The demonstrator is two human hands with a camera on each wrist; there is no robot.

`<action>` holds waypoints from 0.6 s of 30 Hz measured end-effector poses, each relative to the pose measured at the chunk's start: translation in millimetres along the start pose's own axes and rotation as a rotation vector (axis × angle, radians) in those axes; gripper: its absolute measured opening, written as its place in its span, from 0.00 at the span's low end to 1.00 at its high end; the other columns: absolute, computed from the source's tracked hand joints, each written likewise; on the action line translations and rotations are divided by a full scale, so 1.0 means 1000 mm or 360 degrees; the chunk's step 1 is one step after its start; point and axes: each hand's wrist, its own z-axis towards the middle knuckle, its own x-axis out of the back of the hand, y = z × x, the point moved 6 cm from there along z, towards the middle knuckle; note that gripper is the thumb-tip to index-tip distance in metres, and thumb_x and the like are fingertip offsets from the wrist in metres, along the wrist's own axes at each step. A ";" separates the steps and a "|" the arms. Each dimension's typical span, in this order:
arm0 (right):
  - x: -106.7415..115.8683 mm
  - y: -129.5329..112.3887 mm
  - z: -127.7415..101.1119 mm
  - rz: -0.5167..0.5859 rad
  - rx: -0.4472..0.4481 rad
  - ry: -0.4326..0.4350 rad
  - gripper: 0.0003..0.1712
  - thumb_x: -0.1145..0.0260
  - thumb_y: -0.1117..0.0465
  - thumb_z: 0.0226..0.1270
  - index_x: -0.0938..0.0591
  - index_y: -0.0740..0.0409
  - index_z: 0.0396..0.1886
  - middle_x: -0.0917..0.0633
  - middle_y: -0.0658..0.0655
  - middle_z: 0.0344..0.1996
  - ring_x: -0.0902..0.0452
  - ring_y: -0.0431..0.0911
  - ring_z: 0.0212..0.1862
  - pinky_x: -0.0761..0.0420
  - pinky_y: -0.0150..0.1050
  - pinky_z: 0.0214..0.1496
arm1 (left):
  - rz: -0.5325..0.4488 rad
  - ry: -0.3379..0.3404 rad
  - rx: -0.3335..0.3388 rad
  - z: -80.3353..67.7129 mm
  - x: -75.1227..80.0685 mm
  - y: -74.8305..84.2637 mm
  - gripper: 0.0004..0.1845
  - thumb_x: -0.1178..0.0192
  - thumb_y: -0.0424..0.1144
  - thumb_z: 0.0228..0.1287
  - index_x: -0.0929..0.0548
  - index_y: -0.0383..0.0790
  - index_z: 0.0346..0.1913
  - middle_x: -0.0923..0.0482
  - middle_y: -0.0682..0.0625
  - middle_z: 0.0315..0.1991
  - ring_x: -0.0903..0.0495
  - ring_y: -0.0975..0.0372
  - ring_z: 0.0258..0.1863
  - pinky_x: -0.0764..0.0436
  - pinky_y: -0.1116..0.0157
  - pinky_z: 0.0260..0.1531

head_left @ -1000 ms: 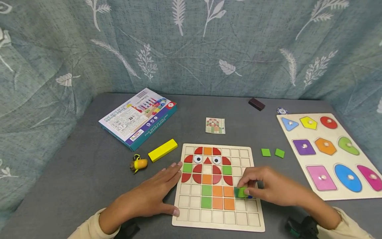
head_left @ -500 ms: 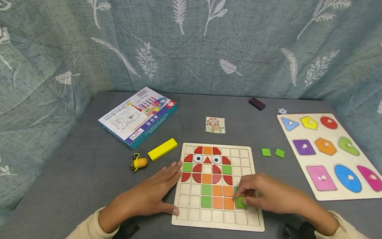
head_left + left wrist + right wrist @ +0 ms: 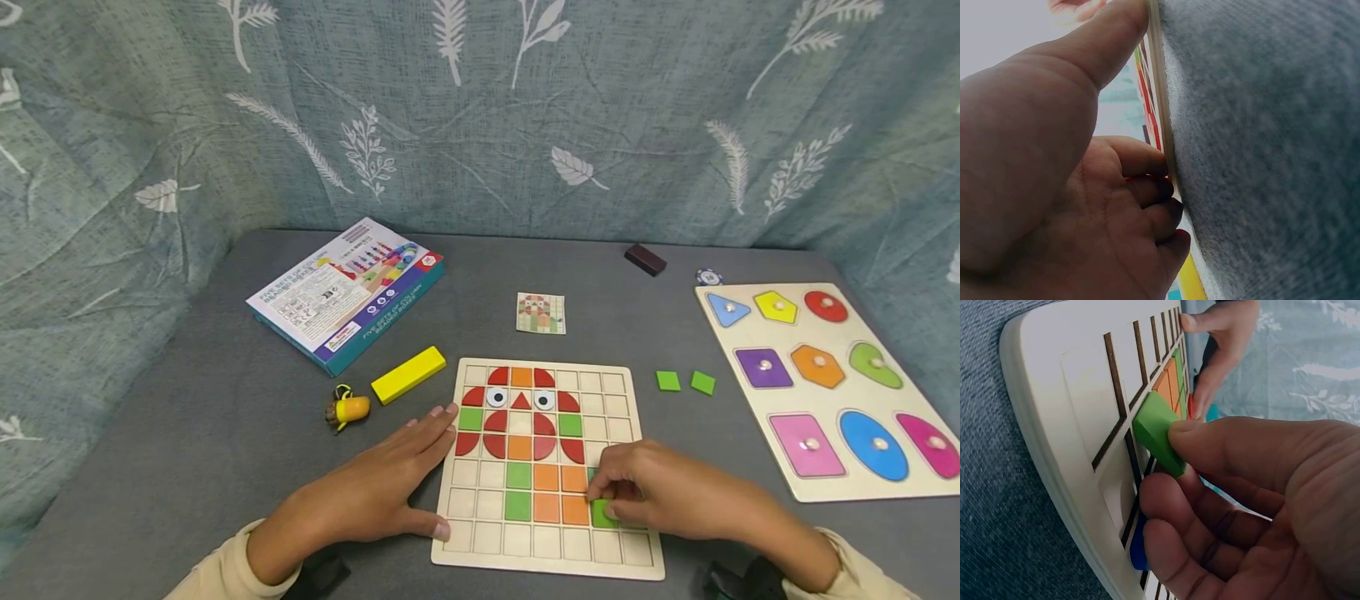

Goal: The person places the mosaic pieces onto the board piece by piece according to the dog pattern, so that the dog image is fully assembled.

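Pinched a green square tile point(image 3: 1159, 439) with the right hand point(image 3: 675, 492), tipped into a slot at about five o'clock on the grid board point(image 3: 626, 567). Kept the board from sliding with the flat, relaxed left hand point(image 3: 375, 492) at nine o'clock. Two spare green tiles point(image 3: 684, 382) at two o'clock.

Green tile point(image 3: 602, 512), pale wood grid board point(image 3: 480, 546) w/ red, orange, green pcs; grey table point(image 3: 225, 433); teal leaf-print cloth point(image 3: 480, 117).
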 end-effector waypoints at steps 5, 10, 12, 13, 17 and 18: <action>0.000 -0.002 0.000 -0.0065 0.0024 0.0018 0.10 0.31 0.68 0.62 0.15 0.49 0.38 0.23 0.39 0.32 0.29 0.33 0.32 0.24 0.29 0.34 | -0.0003 0.0005 -0.0006 0.000 0.000 0.001 0.58 0.35 0.66 0.52 0.49 0.39 0.77 0.65 0.51 0.79 0.63 0.58 0.76 0.54 0.53 0.72; 0.000 -0.003 -0.001 -0.0117 0.0014 0.0046 0.11 0.31 0.68 0.62 0.15 0.46 0.37 0.22 0.38 0.33 0.28 0.34 0.34 0.24 0.30 0.36 | -0.0011 0.0006 -0.0004 0.000 0.000 0.001 0.58 0.34 0.65 0.52 0.49 0.39 0.77 0.65 0.50 0.79 0.63 0.58 0.76 0.54 0.53 0.72; 0.000 -0.003 -0.001 -0.0120 0.0001 0.0054 0.11 0.31 0.68 0.62 0.15 0.46 0.37 0.22 0.38 0.34 0.28 0.34 0.34 0.24 0.30 0.36 | -0.0010 0.0006 0.0000 0.000 0.000 0.001 0.58 0.33 0.64 0.52 0.49 0.38 0.77 0.65 0.51 0.79 0.63 0.58 0.75 0.54 0.53 0.72; 0.000 -0.002 -0.001 -0.0119 -0.0008 0.0056 0.11 0.31 0.68 0.61 0.15 0.45 0.37 0.22 0.38 0.34 0.28 0.34 0.34 0.24 0.30 0.36 | -0.0011 0.0005 0.0004 0.000 0.000 0.000 0.58 0.33 0.64 0.51 0.49 0.39 0.77 0.65 0.51 0.79 0.63 0.58 0.75 0.54 0.53 0.72; -0.001 -0.002 -0.001 -0.0119 -0.0018 0.0066 0.12 0.31 0.69 0.61 0.15 0.45 0.37 0.23 0.38 0.33 0.28 0.34 0.35 0.24 0.30 0.36 | -0.0015 0.0005 0.0014 0.000 0.000 0.000 0.58 0.33 0.65 0.51 0.49 0.39 0.77 0.65 0.51 0.79 0.62 0.58 0.75 0.54 0.53 0.72; -0.001 -0.002 -0.002 -0.0128 -0.0013 0.0075 0.12 0.31 0.69 0.60 0.15 0.45 0.37 0.22 0.38 0.34 0.28 0.34 0.35 0.24 0.30 0.36 | -0.0013 0.0005 0.0016 0.000 0.000 0.000 0.58 0.33 0.65 0.51 0.49 0.39 0.77 0.65 0.51 0.79 0.62 0.58 0.75 0.54 0.53 0.72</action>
